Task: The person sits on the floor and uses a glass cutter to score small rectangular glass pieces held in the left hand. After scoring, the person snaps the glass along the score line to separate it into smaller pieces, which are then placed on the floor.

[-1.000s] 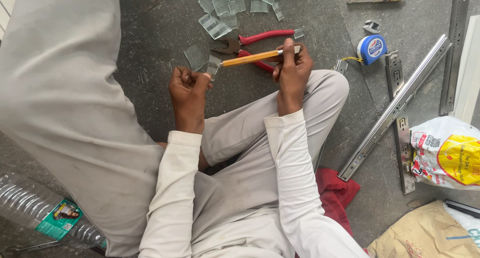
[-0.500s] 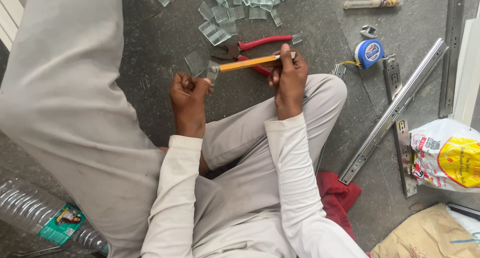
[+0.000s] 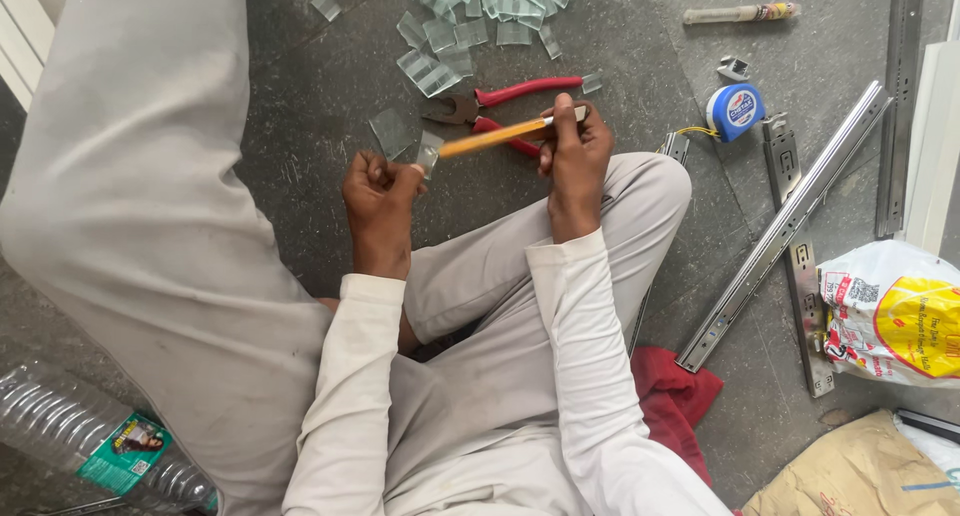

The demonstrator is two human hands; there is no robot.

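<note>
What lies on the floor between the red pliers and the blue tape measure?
In the head view, only bare grey floor lies between the red pliers and the blue tape measure.

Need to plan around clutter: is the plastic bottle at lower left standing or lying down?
Lying down: the plastic bottle rests on its side on the floor, its ribbed length running diagonally.

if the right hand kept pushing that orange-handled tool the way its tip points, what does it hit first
Probably the small clear glass piece pinched in the left hand. The right hand aims the orange-handled tool left and slightly down, its tip at or just short of that piece; depth is unclear.
</note>
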